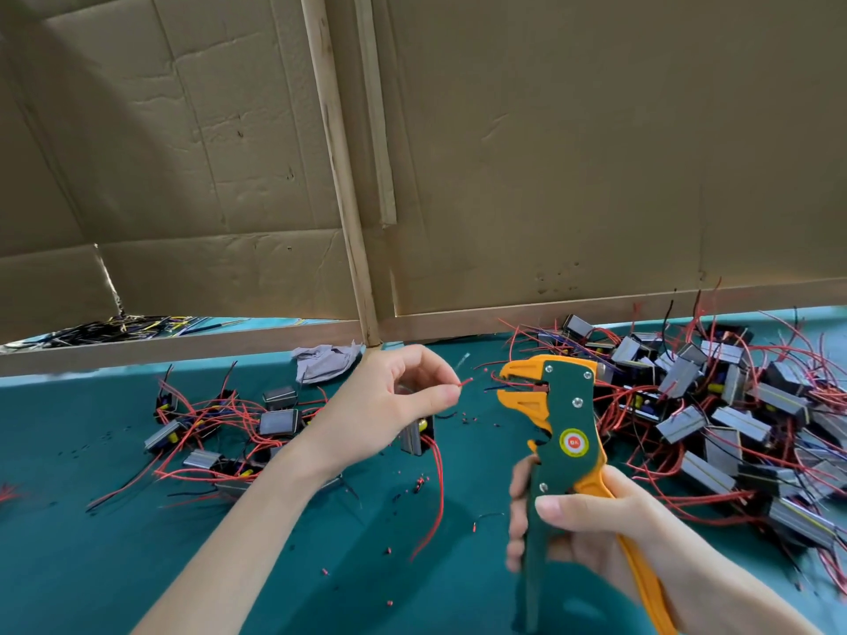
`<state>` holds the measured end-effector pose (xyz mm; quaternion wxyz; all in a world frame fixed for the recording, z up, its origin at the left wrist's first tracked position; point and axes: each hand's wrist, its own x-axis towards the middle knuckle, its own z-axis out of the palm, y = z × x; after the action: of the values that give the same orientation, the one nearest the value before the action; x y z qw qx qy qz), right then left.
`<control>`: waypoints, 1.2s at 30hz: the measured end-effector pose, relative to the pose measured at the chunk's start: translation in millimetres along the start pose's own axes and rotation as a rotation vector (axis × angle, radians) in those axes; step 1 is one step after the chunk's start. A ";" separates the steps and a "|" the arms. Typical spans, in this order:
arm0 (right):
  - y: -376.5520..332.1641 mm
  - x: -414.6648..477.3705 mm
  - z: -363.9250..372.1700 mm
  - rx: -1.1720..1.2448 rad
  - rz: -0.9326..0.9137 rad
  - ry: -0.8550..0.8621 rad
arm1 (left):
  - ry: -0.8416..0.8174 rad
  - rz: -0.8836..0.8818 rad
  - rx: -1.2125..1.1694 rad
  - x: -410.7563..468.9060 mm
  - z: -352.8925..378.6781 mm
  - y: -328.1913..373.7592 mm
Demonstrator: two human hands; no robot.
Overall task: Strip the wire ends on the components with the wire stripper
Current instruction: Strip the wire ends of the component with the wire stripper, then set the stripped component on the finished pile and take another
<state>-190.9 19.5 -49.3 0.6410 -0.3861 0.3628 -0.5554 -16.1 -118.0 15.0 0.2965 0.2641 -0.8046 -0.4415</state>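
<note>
My left hand [394, 396] pinches the tip of a red wire [465, 383] between thumb and forefinger. Below the hand hangs the wire's component [416, 436], a small grey block partly hidden behind my palm. My right hand [582, 529] grips the handles of the green and orange wire stripper [557, 423]. Its orange jaws [515, 382] point left, a short gap to the right of the wire tip. The jaws stand slightly apart.
On the teal table [137, 566], a small pile of components with red wires [229, 433] lies at left and a large pile [733, 414] at right. Red insulation bits [419, 483] litter the middle. A crumpled grey cloth [325, 362] lies before the cardboard wall [550, 153].
</note>
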 end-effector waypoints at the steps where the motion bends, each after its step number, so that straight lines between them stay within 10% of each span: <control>1: -0.1 1.0 -1.4 0.023 0.006 0.022 | 0.036 0.015 0.009 1.1 -1.4 0.8; 9: 5.8 11.8 -22.5 0.156 0.051 0.220 | 0.359 0.157 -0.271 38.0 21.7 45.1; 17: 5.9 10.4 -26.8 0.234 0.101 0.176 | 0.450 -0.084 -0.807 101.1 133.8 70.7; 23: 0.4 8.0 -25.6 0.325 0.138 0.145 | -0.039 -0.220 -0.329 87.8 129.4 54.5; 29: -3.9 5.1 -23.5 0.325 0.104 0.172 | 0.193 -0.120 0.335 56.6 17.3 0.9; 36: 0.5 6.6 -26.6 0.289 0.096 0.213 | 0.421 -0.716 1.007 22.4 -97.2 -91.5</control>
<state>-213.6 10.6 -61.6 0.6734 -0.2112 0.3633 -0.6082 52.5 -230.2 -16.6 0.1222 0.7031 -0.7002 -0.0208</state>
